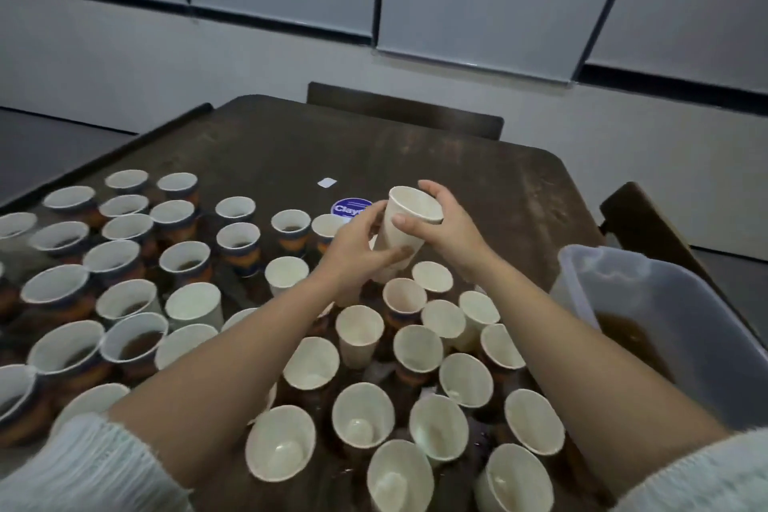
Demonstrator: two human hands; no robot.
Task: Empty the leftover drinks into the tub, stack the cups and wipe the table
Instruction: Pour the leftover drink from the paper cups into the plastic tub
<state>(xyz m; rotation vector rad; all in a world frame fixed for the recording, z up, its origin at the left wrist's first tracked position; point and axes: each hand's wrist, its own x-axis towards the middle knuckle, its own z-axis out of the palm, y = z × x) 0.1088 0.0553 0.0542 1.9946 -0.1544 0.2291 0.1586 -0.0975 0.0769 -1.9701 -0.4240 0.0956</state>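
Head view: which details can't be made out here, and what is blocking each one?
- Held cup, head view: the left hand and right hand cover its lower part, so whether it is one cup or a stack is unclear.
- Blue sticker: text partly hidden by the left hand.
- Tub: cut off by the right edge.
- Near cups: cut off by the bottom edge.
- Cloth for wiping: none in view.

Far half: I see bare table (415, 154) beyond the hands, with only a white tag (326, 182) and a blue sticker (352, 205) lying flat.
Left side: cups with brown drink (137, 345) stand rim to rim, barring my way.
Near centre: empty cups (361, 416) crowd close, with narrow gaps.
Right edge: the tub (648, 303) blocks my passage; its mouth is open above.
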